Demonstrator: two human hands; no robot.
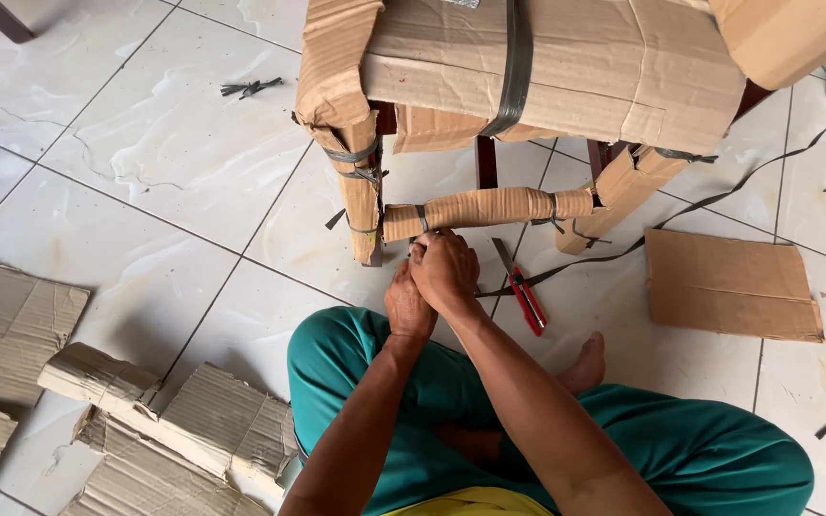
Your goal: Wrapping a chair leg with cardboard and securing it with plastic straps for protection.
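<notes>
Cardboard-wrapped rung (485, 207) sits low between the chair's front legs, just above the tiled floor (145, 191). Both hands meet at its left end: right hand (445, 272) on top, left hand (407, 306) under, fingers pinched tight on what looks like a thin strap. I'd keep tension steady while cinching. Red-handled cutters (525, 291) lie just beside; flat brown cardboard sheet (730, 284) to the right.

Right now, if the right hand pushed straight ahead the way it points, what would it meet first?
The right hand already touches the cardboard-wrapped rung, so it would probably meet that first, near its strapped left end.
</notes>
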